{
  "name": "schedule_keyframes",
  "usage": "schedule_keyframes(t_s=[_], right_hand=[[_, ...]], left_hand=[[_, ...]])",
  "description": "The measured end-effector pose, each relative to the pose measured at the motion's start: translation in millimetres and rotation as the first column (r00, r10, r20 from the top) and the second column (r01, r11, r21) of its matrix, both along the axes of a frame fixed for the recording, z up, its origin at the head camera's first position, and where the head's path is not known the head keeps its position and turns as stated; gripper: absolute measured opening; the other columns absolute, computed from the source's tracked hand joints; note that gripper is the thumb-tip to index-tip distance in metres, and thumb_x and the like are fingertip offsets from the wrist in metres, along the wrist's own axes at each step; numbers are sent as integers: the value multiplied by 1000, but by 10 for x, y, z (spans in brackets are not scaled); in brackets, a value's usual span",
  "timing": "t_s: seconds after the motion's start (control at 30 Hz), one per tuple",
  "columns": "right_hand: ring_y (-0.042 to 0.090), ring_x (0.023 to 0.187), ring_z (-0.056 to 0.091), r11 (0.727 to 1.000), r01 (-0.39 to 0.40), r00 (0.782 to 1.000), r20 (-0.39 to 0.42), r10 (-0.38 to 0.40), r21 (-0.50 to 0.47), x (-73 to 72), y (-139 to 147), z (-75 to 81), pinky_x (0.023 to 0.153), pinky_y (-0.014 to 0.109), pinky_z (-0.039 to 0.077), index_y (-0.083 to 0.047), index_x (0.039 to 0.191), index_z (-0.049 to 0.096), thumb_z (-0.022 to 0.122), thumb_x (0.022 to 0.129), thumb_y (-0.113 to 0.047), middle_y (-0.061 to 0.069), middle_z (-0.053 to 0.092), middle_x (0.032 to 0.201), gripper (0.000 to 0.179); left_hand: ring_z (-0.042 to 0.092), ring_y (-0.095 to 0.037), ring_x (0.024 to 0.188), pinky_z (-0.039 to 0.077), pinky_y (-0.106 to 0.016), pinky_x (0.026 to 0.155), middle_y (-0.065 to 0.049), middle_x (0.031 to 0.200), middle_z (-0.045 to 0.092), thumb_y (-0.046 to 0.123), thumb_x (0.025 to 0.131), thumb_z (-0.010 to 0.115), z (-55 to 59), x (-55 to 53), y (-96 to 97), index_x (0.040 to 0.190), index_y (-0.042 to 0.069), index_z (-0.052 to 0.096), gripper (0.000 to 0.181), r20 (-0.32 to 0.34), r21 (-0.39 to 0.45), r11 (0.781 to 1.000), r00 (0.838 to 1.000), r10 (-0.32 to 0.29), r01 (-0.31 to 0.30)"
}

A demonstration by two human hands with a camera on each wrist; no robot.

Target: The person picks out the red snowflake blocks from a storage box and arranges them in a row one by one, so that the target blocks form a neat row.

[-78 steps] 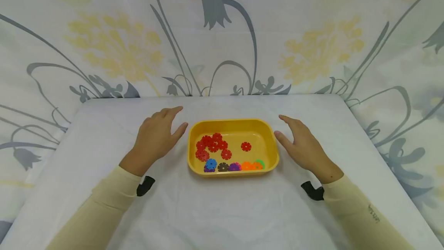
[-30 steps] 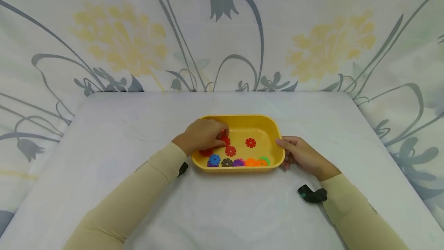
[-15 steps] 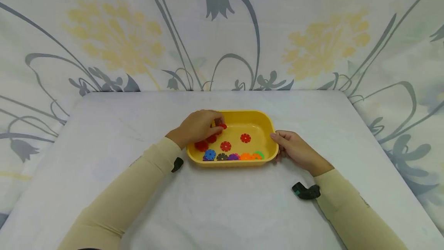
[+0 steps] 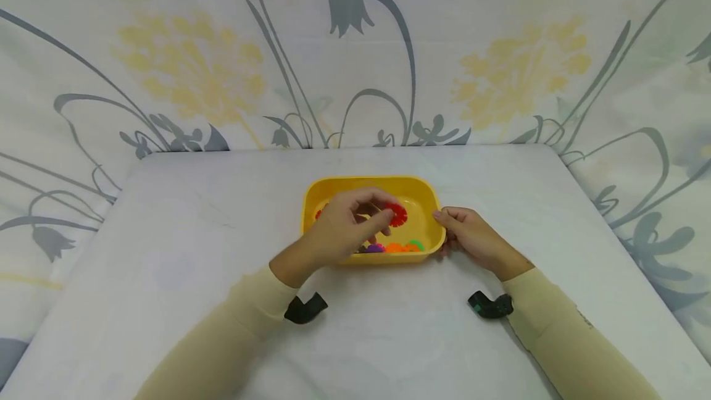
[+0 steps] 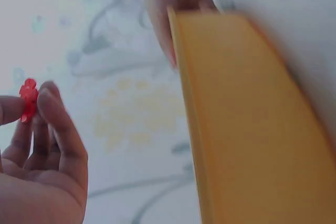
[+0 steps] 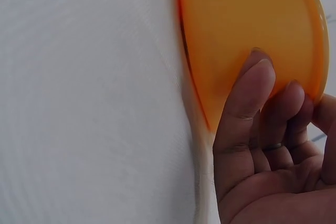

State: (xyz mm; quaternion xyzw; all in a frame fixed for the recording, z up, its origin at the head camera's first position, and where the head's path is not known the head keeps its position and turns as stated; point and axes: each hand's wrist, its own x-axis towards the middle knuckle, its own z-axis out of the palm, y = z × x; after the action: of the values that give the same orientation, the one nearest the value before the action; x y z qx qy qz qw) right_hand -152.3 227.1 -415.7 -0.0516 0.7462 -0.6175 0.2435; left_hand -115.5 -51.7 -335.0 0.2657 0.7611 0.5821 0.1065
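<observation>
A: What do we log for the left hand?
B: Pinching a red disc above the yellow tray.
A: The right hand?
B: We note it gripping the tray's side at 3 o'clock.

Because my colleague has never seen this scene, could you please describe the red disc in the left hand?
On the white table stands a yellow tray. Over it, the left hand pinches a red flower-shaped disc, set apart by being held up, while the orange discs lie inside.

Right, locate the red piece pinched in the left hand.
In the left wrist view, the red piece is near the left edge, pinched by the left hand, left of the yellow tray.
</observation>
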Motion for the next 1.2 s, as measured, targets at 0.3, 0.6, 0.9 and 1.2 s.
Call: schedule_keyframes(t_s=[0.3, 0.6, 0.9, 1.2], right_hand=[[18, 65, 62, 1000, -13, 1000, -21, 13, -10, -20, -26, 27, 65, 26, 57, 5, 99, 54, 49, 105, -38, 5, 64, 77, 45], [17, 64, 63, 999, -17, 1000, -8, 17, -32, -9, -51, 9, 64, 28, 57, 8, 107, 55, 45, 107, -37, 3, 66, 75, 46], [14, 56, 57, 1000, -20, 999, 49, 19, 8, -11, -60, -31, 59, 27, 53, 2, 90, 54, 41, 107, -45, -2, 52, 58, 51], [15, 58, 58, 1000, -10, 998, 55, 9, 9, 17, -16, -47, 61, 29, 56, 4, 92, 54, 40, 107, -44, 1, 56, 60, 52]], left_hand=[[69, -5, 81, 56, -18, 79, 2, 90, 74, 13, 91, 73, -253, 248, 356, 117, 14, 69, 26, 116, -138, 967, 973, -201, 216], [62, 4, 68, 51, -11, 70, 11, 76, 71, 14, 89, 77, -573, 336, 507, 97, 15, 69, 12, 107, -401, 888, 974, -199, 225], [60, 1, 71, 51, -12, 71, 10, 84, 68, 10, 89, 76, -683, 264, 467, 97, 13, 70, 10, 75, -410, 893, 982, -172, 188], [53, -4, 77, 46, -11, 69, 9, 86, 63, 21, 85, 81, -676, 329, 530, 101, 18, 69, 20, -153, -611, 787, 962, -225, 87]])
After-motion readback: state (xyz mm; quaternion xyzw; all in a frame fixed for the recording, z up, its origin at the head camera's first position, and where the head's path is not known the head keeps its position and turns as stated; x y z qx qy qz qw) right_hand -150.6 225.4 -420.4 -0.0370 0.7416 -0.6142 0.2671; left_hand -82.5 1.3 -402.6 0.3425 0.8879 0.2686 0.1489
